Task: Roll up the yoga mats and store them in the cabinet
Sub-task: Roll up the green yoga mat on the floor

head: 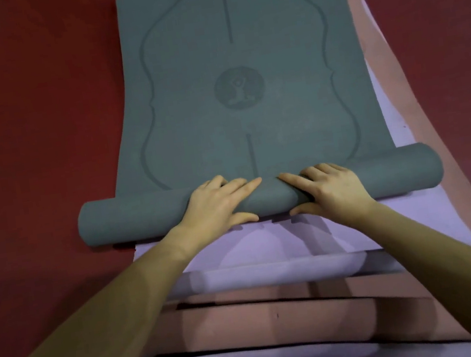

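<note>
Head view: left hand point(215, 204), right hand point(328, 187) apparently gripping mat roll point(130, 217).

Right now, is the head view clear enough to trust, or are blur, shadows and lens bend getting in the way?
Head view: dim, soft overall; wide-angle bend bows the green mat's side edges; both hands, left hand and right hand, stay readable on the roll; arm shadows fall on the lilac mat below; no glare.
</note>
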Demonstrator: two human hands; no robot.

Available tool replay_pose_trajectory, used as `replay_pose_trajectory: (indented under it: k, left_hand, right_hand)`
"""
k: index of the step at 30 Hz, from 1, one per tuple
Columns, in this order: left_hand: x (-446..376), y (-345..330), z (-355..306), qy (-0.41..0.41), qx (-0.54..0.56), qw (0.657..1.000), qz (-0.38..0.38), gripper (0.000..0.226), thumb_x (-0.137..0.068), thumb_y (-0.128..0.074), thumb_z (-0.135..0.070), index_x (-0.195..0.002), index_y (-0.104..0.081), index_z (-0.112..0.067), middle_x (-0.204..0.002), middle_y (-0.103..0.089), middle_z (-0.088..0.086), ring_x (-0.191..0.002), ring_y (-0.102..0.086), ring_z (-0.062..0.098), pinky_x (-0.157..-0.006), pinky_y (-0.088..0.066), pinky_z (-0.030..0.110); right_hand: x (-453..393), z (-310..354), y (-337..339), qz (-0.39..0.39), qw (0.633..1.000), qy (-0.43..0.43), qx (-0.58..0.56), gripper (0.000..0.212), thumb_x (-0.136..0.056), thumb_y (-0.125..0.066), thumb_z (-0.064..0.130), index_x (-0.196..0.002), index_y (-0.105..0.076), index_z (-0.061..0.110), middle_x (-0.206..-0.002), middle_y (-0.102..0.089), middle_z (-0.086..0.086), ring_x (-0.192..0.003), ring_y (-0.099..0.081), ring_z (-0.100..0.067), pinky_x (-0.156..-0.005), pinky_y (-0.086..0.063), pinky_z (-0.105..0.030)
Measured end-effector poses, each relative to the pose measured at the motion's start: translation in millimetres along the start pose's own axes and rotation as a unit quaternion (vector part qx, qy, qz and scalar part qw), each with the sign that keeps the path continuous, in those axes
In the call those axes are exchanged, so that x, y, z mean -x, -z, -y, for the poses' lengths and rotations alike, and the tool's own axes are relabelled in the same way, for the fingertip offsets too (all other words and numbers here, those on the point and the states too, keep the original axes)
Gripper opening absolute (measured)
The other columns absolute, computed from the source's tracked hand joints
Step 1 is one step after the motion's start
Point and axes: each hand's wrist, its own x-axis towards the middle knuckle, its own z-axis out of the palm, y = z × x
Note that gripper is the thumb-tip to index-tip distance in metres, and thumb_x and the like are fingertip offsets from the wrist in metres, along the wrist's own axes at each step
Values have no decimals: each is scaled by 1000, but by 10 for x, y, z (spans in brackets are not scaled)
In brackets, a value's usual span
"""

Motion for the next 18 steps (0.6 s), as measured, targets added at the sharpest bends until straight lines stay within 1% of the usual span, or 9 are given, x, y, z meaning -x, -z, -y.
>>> replay_pose_trajectory:
  k: [3, 6, 10, 14, 16, 18]
  left_hand:
    - [134, 97, -113, 1, 24, 999, 23, 67, -79, -38, -67, -127, -62, -27, -106, -69, -9, -70, -58, 17, -56, -47, 23]
    - [231, 218, -164, -4, 61, 997, 54, 68, -80, -38, -68, -130, -58, -27, -107, -68, -9, -73, -60, 18, -57, -50, 26]
    - [413, 298, -276, -13, 67, 994, 88, 67, -80, -36, -68, -130, -58, -29, -107, -68, -11, -76, -62, 16, -61, -51, 23]
    - [473, 282, -334, 22, 69, 991, 113, 68, -81, -35, -67, -132, -56, -28, -112, -68, -6, -83, -67, 19, -69, -53, 28]
    - [444, 248, -324, 29, 50, 992, 116, 68, -81, -34, -66, -132, -57, -26, -113, -68, -3, -85, -68, 21, -72, -54, 30]
    - [407, 242, -335, 50, 28, 991, 122, 67, -80, -34, -63, -129, -60, -25, -113, -69, 0, -87, -69, 21, -75, -54, 35]
  right_hand:
    - [169, 86, 78, -7, 1000, 5, -16, 72, -72, -45, 71, -119, -67, 22, -77, -65, -3, -64, -62, -27, -56, -50, -29]
    - [295, 190, 165, -17, 1000, 6, -24, 72, -71, -44, 73, -116, -68, 23, -75, -65, -1, -62, -63, -25, -53, -50, -29]
    - [509, 360, 159, -17, 999, 2, -33, 74, -72, -40, 76, -114, -69, 23, -74, -66, -1, -62, -64, -25, -55, -50, -28]
    - [534, 399, 133, 15, 999, -31, -33, 81, -80, -20, 81, -118, -67, 26, -79, -67, -1, -65, -64, -27, -57, -50, -32]
    - [510, 387, 118, 8, 999, -35, -14, 79, -83, -18, 78, -119, -65, 26, -85, -68, -2, -69, -64, -28, -64, -51, -36]
    - [549, 464, 82, -22, 998, -58, 22, 66, -87, -30, 70, -122, -64, 25, -99, -68, -6, -81, -64, -29, -80, -48, -43]
